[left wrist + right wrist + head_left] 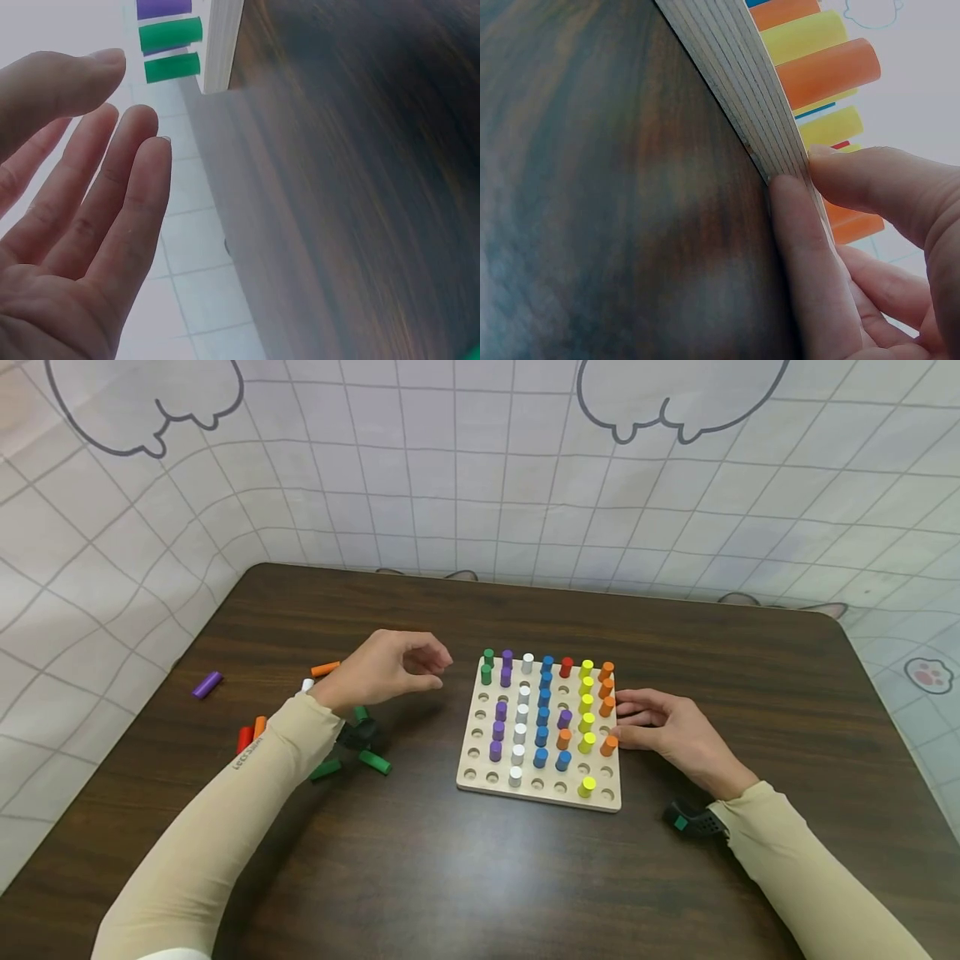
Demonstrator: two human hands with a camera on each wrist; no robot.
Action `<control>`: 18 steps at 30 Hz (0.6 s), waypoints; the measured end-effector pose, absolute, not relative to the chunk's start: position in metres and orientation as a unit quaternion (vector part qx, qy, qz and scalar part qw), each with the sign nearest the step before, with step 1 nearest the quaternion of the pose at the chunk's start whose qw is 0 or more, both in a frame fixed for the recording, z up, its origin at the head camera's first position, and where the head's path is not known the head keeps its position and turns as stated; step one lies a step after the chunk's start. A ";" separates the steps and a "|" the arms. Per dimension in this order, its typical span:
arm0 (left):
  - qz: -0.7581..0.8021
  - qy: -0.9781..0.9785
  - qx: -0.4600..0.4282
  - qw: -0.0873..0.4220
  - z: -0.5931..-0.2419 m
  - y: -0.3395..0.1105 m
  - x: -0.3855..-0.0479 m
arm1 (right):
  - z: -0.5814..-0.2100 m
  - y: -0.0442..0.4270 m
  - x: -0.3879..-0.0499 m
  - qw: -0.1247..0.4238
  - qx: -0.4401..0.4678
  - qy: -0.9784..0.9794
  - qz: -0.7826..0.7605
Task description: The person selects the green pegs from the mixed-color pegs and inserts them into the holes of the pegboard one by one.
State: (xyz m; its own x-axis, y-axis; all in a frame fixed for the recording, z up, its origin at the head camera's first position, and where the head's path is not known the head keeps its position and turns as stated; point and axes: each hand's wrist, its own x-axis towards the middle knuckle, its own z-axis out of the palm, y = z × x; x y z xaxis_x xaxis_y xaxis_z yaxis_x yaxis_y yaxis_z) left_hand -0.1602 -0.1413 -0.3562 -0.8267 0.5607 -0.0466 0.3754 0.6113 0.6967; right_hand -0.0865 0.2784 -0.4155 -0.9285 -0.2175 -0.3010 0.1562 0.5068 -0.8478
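A wooden pegboard (573, 801) lies on the table, with rows of coloured pegs standing in it and several bare holes. My right hand (678, 735) holds its right edge; in the right wrist view the thumb (881, 176) lies at the top edge and a finger (810, 247) touches the side. My left hand (382, 670) hovers left of the board, thumb and fingers apart with nothing between them. Two green pegs (171, 34) at the board's far left corner stand beyond its fingertips in the left wrist view.
Loose pegs lie on the dark table (420, 877) around the left forearm: green pegs (374, 762), a red peg (244, 740), orange pegs (325, 669) and a white peg (307, 685). A purple peg (207, 684) lies further left. A grid-patterned cloth (480, 485) hangs behind the table.
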 end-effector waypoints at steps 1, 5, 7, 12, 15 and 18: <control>0.351 0.889 0.265 0.130 -0.355 -0.143 -0.160 | -0.415 0.278 -0.087 0.187 -0.018 0.848 -0.495; 0.346 0.889 0.272 0.127 -0.354 -0.150 -0.158 | -0.415 0.278 -0.087 0.187 -0.019 0.849 -0.494; 0.346 0.889 0.272 0.127 -0.352 -0.155 -0.157 | -0.415 0.278 -0.087 0.188 -0.020 0.849 -0.494; 0.340 0.893 0.267 0.127 -0.348 -0.166 -0.155 | -0.415 0.278 -0.087 0.188 -0.019 0.849 -0.494; 0.330 0.897 0.263 0.129 -0.347 -0.172 -0.153 | -0.414 0.278 -0.087 0.187 -0.019 0.851 -0.491; 0.320 0.902 0.258 0.132 -0.347 -0.178 -0.150 | -0.414 0.277 -0.087 0.186 -0.018 0.854 -0.485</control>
State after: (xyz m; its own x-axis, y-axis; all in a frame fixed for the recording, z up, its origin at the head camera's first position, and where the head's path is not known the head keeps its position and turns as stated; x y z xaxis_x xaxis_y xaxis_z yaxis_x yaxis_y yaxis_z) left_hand -0.1503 -0.1783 -0.3475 -0.8322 0.5498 -0.0725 0.3814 0.6623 0.6450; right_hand -0.0867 0.2774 -0.4137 -0.9299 -0.2122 -0.3004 0.1494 0.5285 -0.8357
